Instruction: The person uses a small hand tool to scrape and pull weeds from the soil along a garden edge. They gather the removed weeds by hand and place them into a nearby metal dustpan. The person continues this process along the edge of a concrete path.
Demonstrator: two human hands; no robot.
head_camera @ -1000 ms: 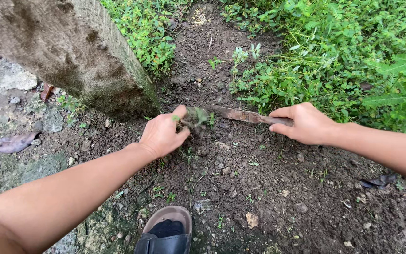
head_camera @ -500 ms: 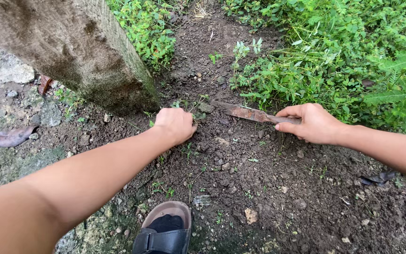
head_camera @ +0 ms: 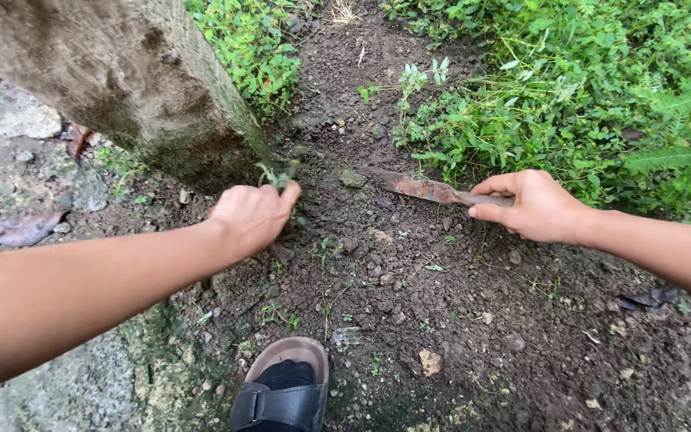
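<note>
Gripping a small green weed (head_camera: 275, 174) in my left hand (head_camera: 251, 216), I have the fingers curled tight around its stem, and only the leafy tip pokes out above my knuckles. That hand sits just beside the foot of the concrete post (head_camera: 121, 80), on the post's right side, low over the bare soil (head_camera: 441, 320).

My right hand (head_camera: 536, 206) is well to the right of the post, wrapped closed around the handle of a rusty knife (head_camera: 421, 189). The knife lies almost flat on the soil. Its long axis runs nearly level across the view, tilted slightly, and the blade tip points back toward the post, ending near a small stone (head_camera: 352, 178). The handle end is hidden inside my fist, so I cannot tell its shape.

Nothing here holds or contains anything; the weed is only in my hand and the knife only in my grip.

Behind the knife, farther from the post, a thick patch of green plants (head_camera: 569, 96) spreads out. Toward me from the post, the toe of my sandal (head_camera: 281, 388) rests on the soil, and a dead leaf (head_camera: 21, 230) lies on the stony ground to the post's left.
</note>
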